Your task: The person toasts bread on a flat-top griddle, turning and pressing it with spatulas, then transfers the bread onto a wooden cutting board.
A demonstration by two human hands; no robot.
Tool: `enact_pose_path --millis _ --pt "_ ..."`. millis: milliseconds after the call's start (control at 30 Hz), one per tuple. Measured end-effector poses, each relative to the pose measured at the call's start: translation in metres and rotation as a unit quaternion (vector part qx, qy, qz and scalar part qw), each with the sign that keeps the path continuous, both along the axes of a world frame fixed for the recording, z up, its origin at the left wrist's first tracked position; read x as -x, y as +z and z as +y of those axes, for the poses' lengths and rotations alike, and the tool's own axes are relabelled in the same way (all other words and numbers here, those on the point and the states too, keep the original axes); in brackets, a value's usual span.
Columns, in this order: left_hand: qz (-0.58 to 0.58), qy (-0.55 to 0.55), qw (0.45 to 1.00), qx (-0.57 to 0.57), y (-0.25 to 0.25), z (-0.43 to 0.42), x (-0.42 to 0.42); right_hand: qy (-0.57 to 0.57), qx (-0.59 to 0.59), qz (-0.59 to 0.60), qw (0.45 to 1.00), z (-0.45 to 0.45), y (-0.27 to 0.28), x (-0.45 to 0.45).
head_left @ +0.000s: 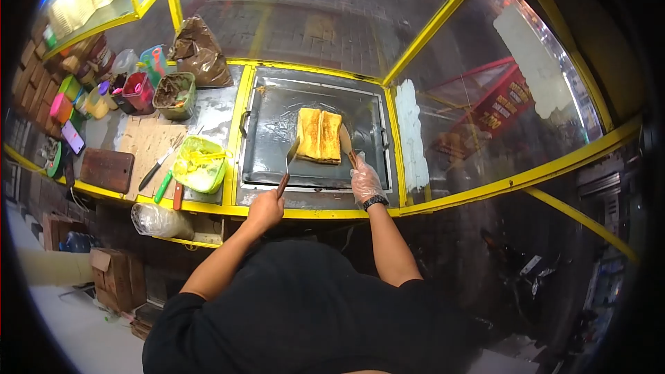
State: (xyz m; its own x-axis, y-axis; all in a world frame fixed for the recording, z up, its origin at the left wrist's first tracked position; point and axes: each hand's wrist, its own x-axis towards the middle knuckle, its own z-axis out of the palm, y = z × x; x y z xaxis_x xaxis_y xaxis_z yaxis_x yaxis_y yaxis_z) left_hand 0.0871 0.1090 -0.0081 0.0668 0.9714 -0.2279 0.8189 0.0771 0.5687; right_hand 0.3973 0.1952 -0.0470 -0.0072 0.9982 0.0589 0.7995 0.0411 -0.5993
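Note:
Toasted bread (319, 136), golden with browned patches and a seam down its middle, lies on the dark flat griddle (270, 159). My left hand (265, 211) is closed round the handle of a metal spatula (291, 155), whose blade is at the bread's lower left edge. In a clear plastic glove, my right hand (366, 179) grips a second spatula (346, 140); its wooden-looking blade stands against the bread's right side. A dark watch (375, 201) is on my right wrist.
Left of the griddle are a yellow-green tub (199, 165), knives (158, 167), a brown board (107, 169), a phone (73, 136), a tub with brown spread (174, 95) and a brown plastic bag (200, 52). A yellow frame (443, 17) with clear panels surrounds the counter.

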Motion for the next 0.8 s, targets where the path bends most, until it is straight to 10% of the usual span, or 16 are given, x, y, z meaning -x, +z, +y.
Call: enact_pose_path --millis 400,533,700,800 --pt "-0.057 0.067 0.996 -0.006 -0.005 -0.021 0.020 0.035 0.173 -0.153 0.972 0.051 0.043 -0.142" --pt "-0.062 0.085 0.994 -0.005 -0.018 -0.012 0.012 -0.207 0.290 0.055 0.933 0.118 0.065 -0.110" --pt "-0.047 0.106 0.992 0.042 -0.013 0.000 -0.004 0.033 0.213 -0.226 0.950 0.258 0.000 -0.102" --pt "-0.047 0.110 0.992 0.042 0.000 0.004 -0.004 -0.040 0.221 -0.345 0.911 0.302 0.031 -0.117"
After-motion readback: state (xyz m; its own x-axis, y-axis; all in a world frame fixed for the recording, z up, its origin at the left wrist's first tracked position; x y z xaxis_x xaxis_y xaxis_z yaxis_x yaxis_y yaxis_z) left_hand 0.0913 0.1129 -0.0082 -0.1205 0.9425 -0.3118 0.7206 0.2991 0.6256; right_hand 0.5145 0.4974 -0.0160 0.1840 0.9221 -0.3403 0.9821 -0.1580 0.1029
